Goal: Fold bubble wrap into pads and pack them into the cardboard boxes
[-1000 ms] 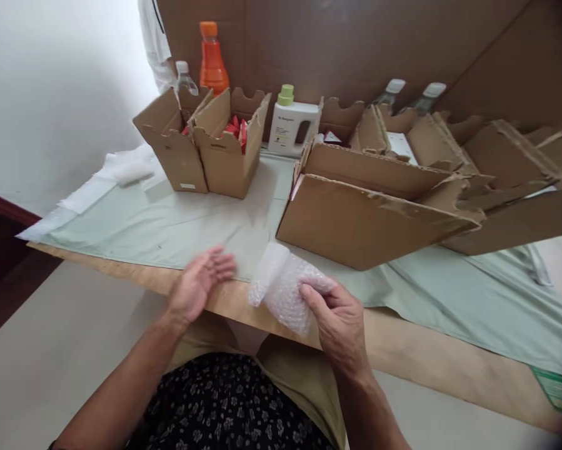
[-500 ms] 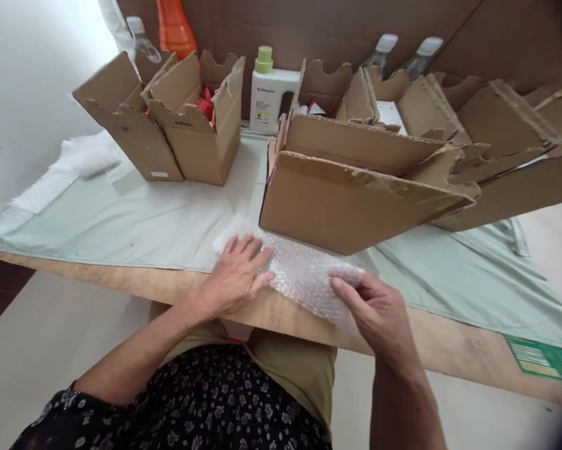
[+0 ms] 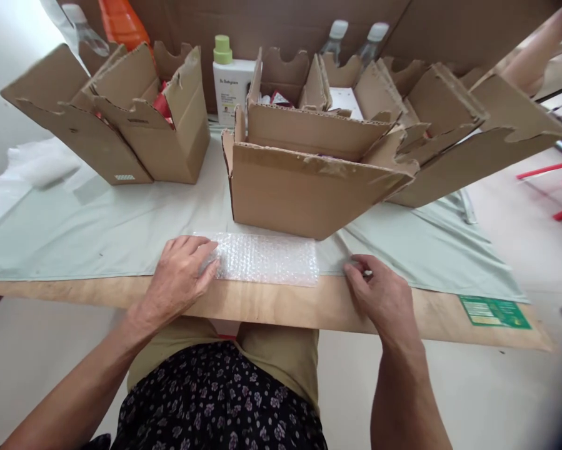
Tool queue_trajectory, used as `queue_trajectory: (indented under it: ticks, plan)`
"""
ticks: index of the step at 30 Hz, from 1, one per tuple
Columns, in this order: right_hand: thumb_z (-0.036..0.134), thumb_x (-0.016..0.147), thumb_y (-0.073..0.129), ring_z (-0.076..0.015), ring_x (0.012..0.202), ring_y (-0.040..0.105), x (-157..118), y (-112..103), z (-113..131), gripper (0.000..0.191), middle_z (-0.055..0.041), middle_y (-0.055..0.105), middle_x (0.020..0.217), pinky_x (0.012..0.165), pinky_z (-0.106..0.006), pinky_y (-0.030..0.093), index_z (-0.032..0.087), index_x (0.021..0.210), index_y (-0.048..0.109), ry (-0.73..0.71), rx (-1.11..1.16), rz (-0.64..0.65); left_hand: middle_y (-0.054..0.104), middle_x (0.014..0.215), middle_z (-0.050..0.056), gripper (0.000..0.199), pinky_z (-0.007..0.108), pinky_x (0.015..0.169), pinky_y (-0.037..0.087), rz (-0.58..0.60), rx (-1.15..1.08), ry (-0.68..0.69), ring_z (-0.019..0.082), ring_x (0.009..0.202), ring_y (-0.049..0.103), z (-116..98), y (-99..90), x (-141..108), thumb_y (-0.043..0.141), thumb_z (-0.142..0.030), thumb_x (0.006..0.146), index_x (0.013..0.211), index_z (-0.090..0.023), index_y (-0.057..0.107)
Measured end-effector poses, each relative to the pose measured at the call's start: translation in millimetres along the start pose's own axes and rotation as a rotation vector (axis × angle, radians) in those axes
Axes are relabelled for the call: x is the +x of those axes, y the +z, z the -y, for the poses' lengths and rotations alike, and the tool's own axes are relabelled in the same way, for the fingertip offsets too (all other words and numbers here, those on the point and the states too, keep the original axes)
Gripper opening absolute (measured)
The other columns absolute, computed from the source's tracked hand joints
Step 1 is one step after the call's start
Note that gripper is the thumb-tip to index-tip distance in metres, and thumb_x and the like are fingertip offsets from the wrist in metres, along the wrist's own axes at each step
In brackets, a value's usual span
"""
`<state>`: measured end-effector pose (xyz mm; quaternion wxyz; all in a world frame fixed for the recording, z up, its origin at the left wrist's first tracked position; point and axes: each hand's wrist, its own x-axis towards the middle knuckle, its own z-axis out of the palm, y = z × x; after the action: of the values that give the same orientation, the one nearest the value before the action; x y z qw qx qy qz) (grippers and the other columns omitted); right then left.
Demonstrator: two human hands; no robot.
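Note:
A flat strip of clear bubble wrap [image 3: 266,259] lies along the front of the table, partly over the cloth and partly over the bare wood. My left hand [image 3: 182,269] rests on its left end, the thumb spread from the fingers. To the right of the strip and apart from it, my right hand [image 3: 381,294] is low at the cloth's edge with its fingers curled and the thumb close to them. Whether anything is between those fingertips is hidden. Just behind the wrap stands an open cardboard box [image 3: 304,194].
More cut cardboard boxes [image 3: 172,144] hold small items at the left and right. A white detergent bottle [image 3: 231,87] with a green cap and an orange bottle [image 3: 124,25] stand behind. A pale green cloth [image 3: 121,244] covers the wooden table [image 3: 262,306]. Another person's arm [image 3: 538,50] shows far right.
My right hand has let go of the bubble wrap's right end and moved off to its right. The wrap now lies straight and flat. The view has turned somewhat to the right.

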<state>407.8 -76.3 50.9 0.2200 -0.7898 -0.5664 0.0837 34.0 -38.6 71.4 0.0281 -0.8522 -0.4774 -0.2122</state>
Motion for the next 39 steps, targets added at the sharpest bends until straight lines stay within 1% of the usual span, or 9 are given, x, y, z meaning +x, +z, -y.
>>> queue_trajectory:
  ticks: [3,5,8,10,12,17,23,32,39]
  plan:
    - [0.045,0.094,0.053,-0.0212,0.069,0.065,-10,-4,15,0.037,-0.0077,0.075,0.086,0.07,-0.036,0.05,0.018,0.106,0.074,-0.079,-0.001,-0.125,0.072,0.129,0.018,0.026,0.05,0.098,0.053,-0.035,-0.029,0.055,0.035,0.118,0.066,-12,6.0,6,0.054,-0.024,0.101,0.118,-0.012,0.071]
    - [0.038,0.1,0.05,-0.0218,0.081,0.069,-17,7,44,0.035,-0.0092,0.077,0.097,0.081,-0.038,0.055,0.017,0.113,0.074,-0.284,0.06,-0.174,0.065,0.142,0.021,0.031,0.052,0.106,0.05,-0.012,-0.047,0.102,0.037,0.132,0.06,-26,15.9,12,0.053,-0.023,0.101,0.126,-0.011,0.068]
    - [0.025,0.103,0.044,-0.0262,0.121,0.066,-20,40,93,0.039,-0.013,0.071,0.134,0.106,-0.042,0.052,0.014,0.132,0.068,-0.642,0.069,-0.073,0.053,0.157,0.022,0.047,0.054,0.117,0.044,0.09,-0.056,0.141,0.037,0.147,0.049,-45,36.4,19,0.052,-0.025,0.101,0.144,-0.009,0.057]
    - [0.019,0.102,0.041,-0.0285,0.141,0.054,-18,64,112,0.047,-0.0146,0.059,0.152,0.114,-0.045,0.047,0.011,0.144,0.06,-0.714,0.002,0.037,0.049,0.161,0.022,0.054,0.055,0.122,0.038,0.188,-0.037,0.139,0.036,0.151,0.045,-50,49.5,19,0.051,-0.028,0.102,0.152,-0.007,0.049]
    - [0.021,0.104,0.039,-0.0298,0.149,0.046,-17,81,116,0.051,-0.0166,0.054,0.157,0.118,-0.048,0.044,0.007,0.15,0.054,-0.701,-0.057,0.128,0.047,0.163,0.022,0.057,0.057,0.125,0.033,0.255,-0.003,0.117,0.036,0.153,0.042,-49,58.6,16,0.048,-0.033,0.104,0.155,-0.006,0.046]
    - [0.038,0.108,0.041,-0.0323,0.153,0.04,-22,87,102,0.056,-0.0173,0.047,0.162,0.126,-0.051,0.032,0.008,0.154,0.05,-0.676,-0.13,0.149,0.04,0.167,0.021,0.062,0.064,0.126,0.026,0.254,0.053,0.026,0.043,0.156,0.035,-41,60.2,5,0.048,-0.05,0.105,0.158,-0.018,0.046]
    - [0.05,0.108,0.038,-0.0336,0.151,0.041,-27,74,92,0.062,-0.0177,0.046,0.162,0.122,-0.052,0.034,0.011,0.156,0.048,-0.601,-0.205,0.127,0.038,0.168,0.022,0.069,0.066,0.127,0.022,0.275,0.074,-0.092,0.046,0.157,0.032,-30,48.9,-1,0.054,-0.06,0.1,0.157,-0.021,0.049]
    - [0.05,0.11,0.029,-0.0298,0.149,0.044,-45,59,45,0.061,-0.0148,0.05,0.16,0.121,-0.048,0.033,0.014,0.152,0.052,-0.461,-0.312,-0.022,0.038,0.167,0.024,0.068,0.067,0.124,0.026,0.3,0.172,-0.177,0.046,0.157,0.032,-6,35.5,-20,0.05,-0.059,0.102,0.158,-0.02,0.046]
    - [0.048,0.11,0.034,-0.0312,0.145,0.049,-61,56,29,0.058,-0.0188,0.055,0.155,0.119,-0.048,0.035,0.009,0.145,0.057,-0.453,-0.328,-0.099,0.04,0.166,0.022,0.065,0.069,0.124,0.025,0.264,0.168,-0.185,0.045,0.155,0.035,1,27.9,-38,0.05,-0.056,0.102,0.156,-0.019,0.049]
